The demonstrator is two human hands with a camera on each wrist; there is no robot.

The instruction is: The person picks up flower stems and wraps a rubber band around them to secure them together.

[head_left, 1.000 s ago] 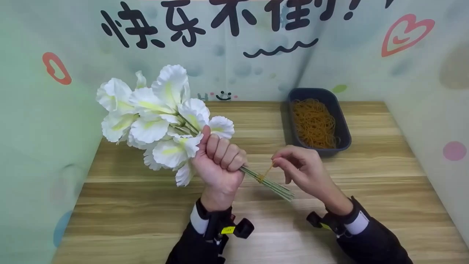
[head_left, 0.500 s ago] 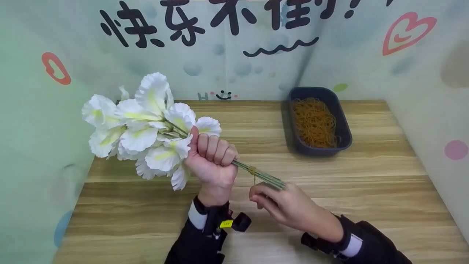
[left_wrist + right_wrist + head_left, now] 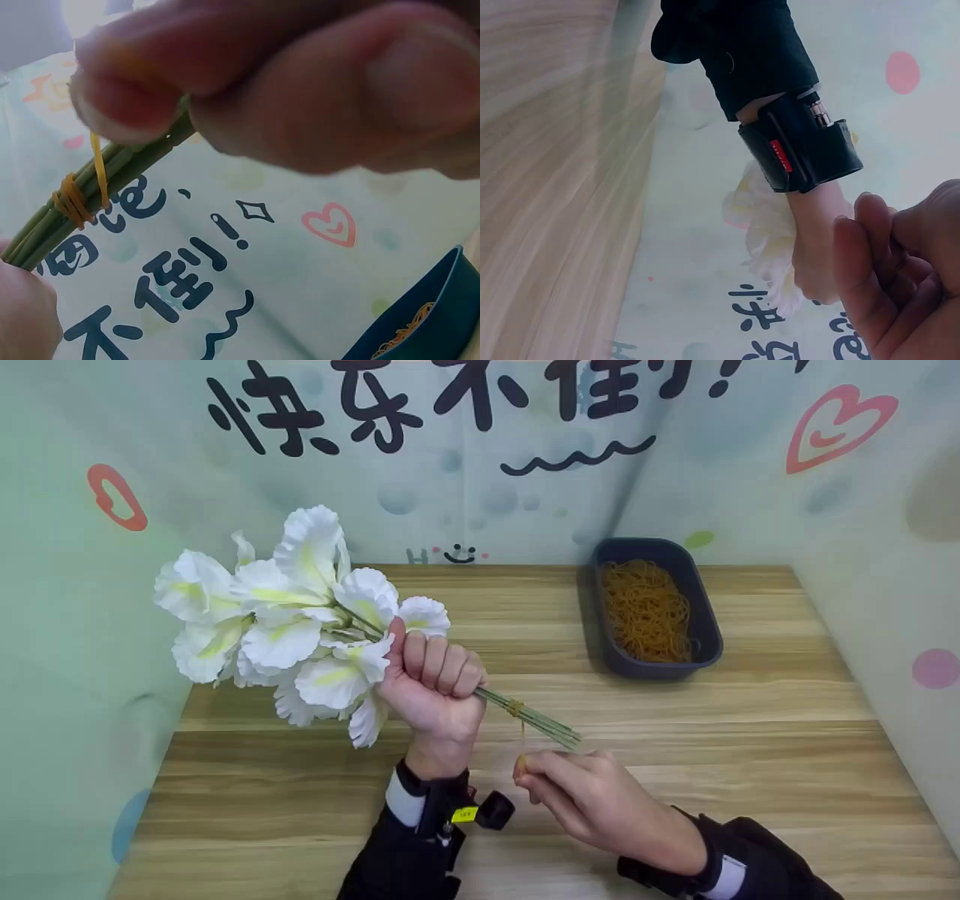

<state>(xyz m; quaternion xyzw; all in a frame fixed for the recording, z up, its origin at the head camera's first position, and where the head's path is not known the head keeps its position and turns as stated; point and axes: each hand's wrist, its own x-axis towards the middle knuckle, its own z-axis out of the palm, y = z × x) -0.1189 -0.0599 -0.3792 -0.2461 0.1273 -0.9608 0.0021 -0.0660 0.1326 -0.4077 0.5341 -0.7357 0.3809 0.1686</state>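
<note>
My left hand [image 3: 435, 682] grips a bunch of white flowers [image 3: 277, 641] by the stems, just below the blooms. The green stems [image 3: 547, 725] slant down to the right out of the fist. A yellow-brown rubber band [image 3: 73, 201] is wound around them, and one stretch of it [image 3: 523, 735] runs down from the stems. My right hand [image 3: 600, 799], below the stem ends, pinches that stretch between thumb and forefinger. In the left wrist view the right fingers [image 3: 330, 97] loom close in front of the stems. The right wrist view shows the curled right hand [image 3: 900, 277] beside the left wrist.
A dark blue plastic box [image 3: 709, 641] holding many rubber bands [image 3: 645, 611] stands at the back right of the wooden table [image 3: 772, 780]. A printed backdrop [image 3: 480, 502] rises behind the table and along both sides.
The right hand has moved down from the right of the stems to below them, pulling the band stretch downward. The left hand and flowers have shifted a little to the left.
</note>
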